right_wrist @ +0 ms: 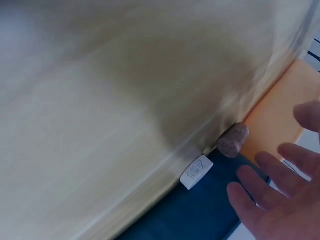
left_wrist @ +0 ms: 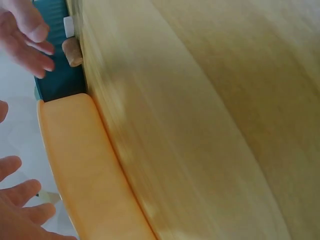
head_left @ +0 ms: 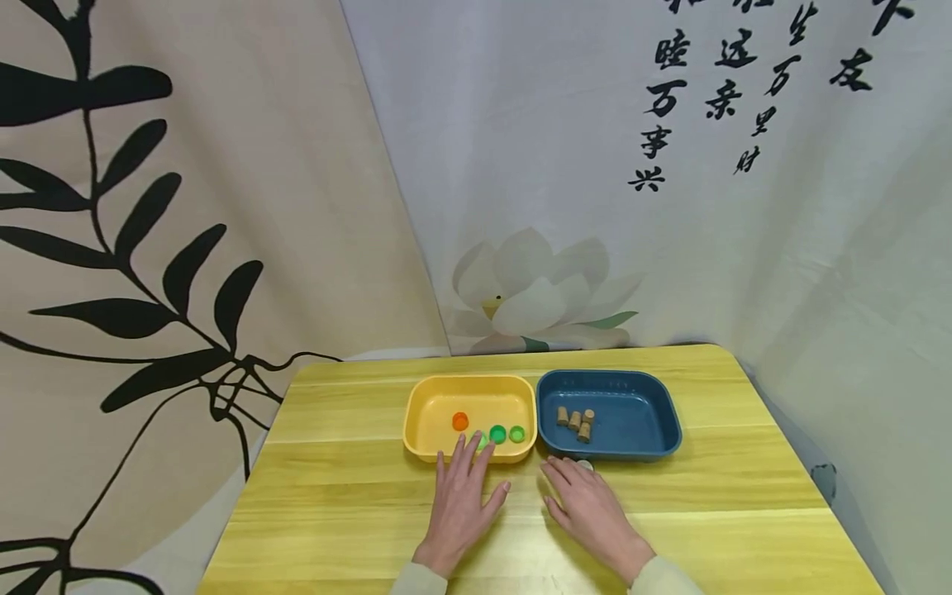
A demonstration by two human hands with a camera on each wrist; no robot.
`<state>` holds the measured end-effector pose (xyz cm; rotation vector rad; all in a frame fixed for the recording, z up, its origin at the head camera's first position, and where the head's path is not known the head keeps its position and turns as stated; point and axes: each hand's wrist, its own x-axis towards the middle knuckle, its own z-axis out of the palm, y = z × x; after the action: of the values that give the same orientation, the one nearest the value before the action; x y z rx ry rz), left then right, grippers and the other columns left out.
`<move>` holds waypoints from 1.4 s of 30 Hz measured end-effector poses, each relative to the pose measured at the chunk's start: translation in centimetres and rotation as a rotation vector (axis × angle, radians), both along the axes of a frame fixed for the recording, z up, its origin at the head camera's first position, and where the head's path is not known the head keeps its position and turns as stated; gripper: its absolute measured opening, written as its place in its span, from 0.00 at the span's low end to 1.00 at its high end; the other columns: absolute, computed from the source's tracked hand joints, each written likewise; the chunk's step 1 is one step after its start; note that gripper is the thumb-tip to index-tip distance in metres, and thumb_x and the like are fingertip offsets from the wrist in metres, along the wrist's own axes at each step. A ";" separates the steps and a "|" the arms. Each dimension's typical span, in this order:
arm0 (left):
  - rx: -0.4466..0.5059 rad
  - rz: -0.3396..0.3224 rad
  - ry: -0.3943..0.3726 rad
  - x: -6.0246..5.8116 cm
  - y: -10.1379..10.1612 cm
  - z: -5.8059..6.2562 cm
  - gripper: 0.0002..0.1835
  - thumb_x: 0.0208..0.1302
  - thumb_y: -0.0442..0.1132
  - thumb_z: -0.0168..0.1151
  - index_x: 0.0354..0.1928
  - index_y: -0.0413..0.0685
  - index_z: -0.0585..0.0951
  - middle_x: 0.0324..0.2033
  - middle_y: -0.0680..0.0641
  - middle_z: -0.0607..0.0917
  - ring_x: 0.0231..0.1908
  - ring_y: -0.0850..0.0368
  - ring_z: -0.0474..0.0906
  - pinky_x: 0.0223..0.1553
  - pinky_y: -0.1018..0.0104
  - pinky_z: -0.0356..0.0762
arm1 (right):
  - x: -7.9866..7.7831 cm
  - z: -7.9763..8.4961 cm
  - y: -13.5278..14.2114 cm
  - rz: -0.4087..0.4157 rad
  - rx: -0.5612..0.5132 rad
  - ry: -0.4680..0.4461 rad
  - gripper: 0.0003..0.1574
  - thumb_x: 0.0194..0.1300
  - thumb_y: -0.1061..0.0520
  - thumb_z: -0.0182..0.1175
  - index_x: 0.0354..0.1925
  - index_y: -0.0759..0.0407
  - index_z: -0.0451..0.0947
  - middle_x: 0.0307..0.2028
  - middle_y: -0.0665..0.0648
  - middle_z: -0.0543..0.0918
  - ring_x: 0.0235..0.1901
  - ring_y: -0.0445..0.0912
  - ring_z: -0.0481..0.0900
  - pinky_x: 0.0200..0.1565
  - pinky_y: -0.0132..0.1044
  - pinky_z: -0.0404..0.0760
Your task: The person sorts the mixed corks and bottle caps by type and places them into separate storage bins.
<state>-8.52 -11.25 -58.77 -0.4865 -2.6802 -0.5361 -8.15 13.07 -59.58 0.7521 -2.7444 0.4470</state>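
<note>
My left hand [head_left: 463, 504], fingers spread, reaches to the near rim of a yellow tray [head_left: 420, 413]. Inside it lie an orange round piece [head_left: 460, 421] and green round pieces [head_left: 497, 434], one partly behind the fingertips. The right hand [head_left: 595, 516] hovers with relaxed fingers in front of a blue tray [head_left: 632, 421], which holds several corks [head_left: 576, 421]. Just outside that tray's near wall, a loose cork [right_wrist: 233, 140] lies beside a small white block [right_wrist: 196, 172] with printing on one face. From the head, the right hand hides this cork. Neither hand holds anything.
Both trays stand side by side on a wood-grain table [head_left: 327, 496], toward its far edge. Behind hangs a light cloth [head_left: 521, 124] with dark writing and a pale flower; a dark leaf pattern covers the left side.
</note>
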 end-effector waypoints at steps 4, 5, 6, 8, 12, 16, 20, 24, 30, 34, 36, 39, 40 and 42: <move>0.003 0.003 -0.010 0.2 0.1 -0.1 0.34 0.67 0.59 0.66 0.70 0.49 0.76 0.73 0.41 0.71 0.74 0.36 0.63 0.68 0.26 0.59 | -0.4 -0.4 -0.2 -0.024 0.040 0.018 0.31 0.64 0.52 0.73 0.63 0.60 0.81 0.59 0.61 0.83 0.55 0.59 0.83 0.51 0.57 0.84; 0.002 0.006 -0.014 0.2 0.1 -0.1 0.34 0.68 0.59 0.66 0.70 0.50 0.76 0.73 0.42 0.71 0.74 0.37 0.63 0.68 0.27 0.59 | -0.5 -0.5 -0.3 -0.028 0.042 0.026 0.31 0.63 0.53 0.73 0.62 0.61 0.81 0.58 0.61 0.83 0.54 0.58 0.83 0.50 0.56 0.84; 0.004 0.009 -0.020 0.3 0.1 -0.1 0.34 0.68 0.59 0.65 0.70 0.50 0.76 0.73 0.42 0.71 0.74 0.37 0.63 0.68 0.27 0.58 | -0.6 -0.6 -0.3 -0.032 0.043 0.036 0.31 0.62 0.54 0.74 0.61 0.61 0.81 0.57 0.61 0.84 0.53 0.58 0.83 0.48 0.56 0.84; 0.001 0.015 -0.030 0.3 0.1 -0.2 0.34 0.68 0.59 0.65 0.70 0.50 0.76 0.73 0.42 0.71 0.74 0.38 0.63 0.69 0.27 0.58 | -0.8 -0.8 -0.4 -0.037 0.036 0.049 0.30 0.60 0.56 0.75 0.60 0.61 0.82 0.55 0.60 0.84 0.50 0.57 0.84 0.46 0.55 0.85; 0.002 0.020 -0.048 0.4 0.2 -0.2 0.33 0.69 0.59 0.64 0.70 0.51 0.76 0.73 0.43 0.71 0.75 0.39 0.61 0.69 0.28 0.57 | -0.9 -1.1 -0.5 -0.037 0.036 0.071 0.30 0.57 0.58 0.77 0.58 0.61 0.82 0.53 0.60 0.85 0.46 0.56 0.85 0.43 0.52 0.85; 0.002 0.021 -0.057 0.5 0.2 -0.3 0.33 0.69 0.59 0.64 0.70 0.51 0.77 0.73 0.43 0.71 0.75 0.39 0.61 0.70 0.28 0.57 | -0.8 -1.3 -0.6 -0.034 0.017 0.103 0.31 0.53 0.62 0.79 0.56 0.61 0.83 0.47 0.58 0.85 0.40 0.53 0.84 0.42 0.49 0.85; -0.005 0.021 -0.054 0.5 0.1 -0.3 0.33 0.69 0.59 0.64 0.70 0.51 0.76 0.73 0.43 0.71 0.75 0.39 0.61 0.69 0.28 0.57 | -0.2 -1.0 -0.6 -0.019 -0.019 0.091 0.31 0.51 0.65 0.80 0.55 0.61 0.83 0.39 0.55 0.83 0.32 0.47 0.82 0.33 0.43 0.83; -0.014 0.023 -0.039 0.4 0.1 -0.4 0.33 0.68 0.59 0.64 0.70 0.51 0.76 0.73 0.43 0.71 0.75 0.38 0.62 0.69 0.28 0.58 | 0.4 -0.8 -0.7 -0.001 -0.036 0.045 0.30 0.53 0.65 0.78 0.55 0.62 0.84 0.34 0.52 0.80 0.26 0.43 0.78 0.25 0.36 0.79; -0.007 0.024 -0.007 0.4 0.0 -0.6 0.33 0.67 0.58 0.65 0.69 0.52 0.77 0.73 0.43 0.71 0.74 0.38 0.63 0.68 0.28 0.61 | 0.8 -0.5 -0.4 -0.019 0.024 -0.021 0.29 0.58 0.56 0.77 0.57 0.58 0.84 0.34 0.49 0.79 0.24 0.41 0.74 0.25 0.36 0.74; -0.005 0.026 0.000 0.4 0.0 -0.6 0.33 0.66 0.58 0.65 0.69 0.52 0.77 0.73 0.43 0.71 0.74 0.37 0.63 0.67 0.27 0.61 | 0.8 -0.1 0.2 0.014 0.089 -0.126 0.38 0.58 0.50 0.76 0.65 0.55 0.79 0.49 0.52 0.83 0.43 0.47 0.83 0.40 0.46 0.81; -0.005 0.028 -0.005 0.5 0.0 -0.6 0.33 0.66 0.58 0.65 0.69 0.52 0.77 0.73 0.43 0.71 0.74 0.37 0.63 0.67 0.27 0.61 | 0.7 0.1 0.6 0.059 0.117 -0.169 0.41 0.59 0.51 0.75 0.69 0.53 0.75 0.59 0.54 0.81 0.55 0.53 0.81 0.48 0.55 0.82; -0.003 0.031 -0.015 0.5 -0.1 -0.5 0.33 0.66 0.58 0.65 0.69 0.52 0.77 0.73 0.44 0.71 0.74 0.37 0.62 0.68 0.28 0.60 | 0.5 0.2 1.1 0.126 0.160 -0.196 0.44 0.60 0.56 0.73 0.73 0.52 0.72 0.67 0.55 0.77 0.63 0.56 0.77 0.55 0.61 0.80; -0.002 0.032 -0.018 0.5 -0.1 -0.5 0.33 0.66 0.58 0.65 0.69 0.52 0.77 0.73 0.44 0.71 0.74 0.38 0.62 0.68 0.28 0.60 | 0.4 0.3 1.2 0.140 0.175 -0.196 0.43 0.61 0.57 0.73 0.73 0.51 0.72 0.68 0.55 0.76 0.64 0.56 0.76 0.56 0.61 0.79; 0.000 0.033 -0.022 0.6 -0.1 -0.4 0.33 0.67 0.58 0.65 0.69 0.52 0.77 0.73 0.44 0.71 0.75 0.38 0.62 0.68 0.28 0.60 | 0.4 0.3 1.3 0.155 0.208 -0.168 0.40 0.62 0.58 0.71 0.71 0.51 0.74 0.67 0.54 0.78 0.64 0.56 0.76 0.56 0.60 0.80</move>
<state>-7.95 -11.30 -59.20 -0.4385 -2.7041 -0.5358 -7.74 14.40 -59.30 1.0276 -2.9331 0.2680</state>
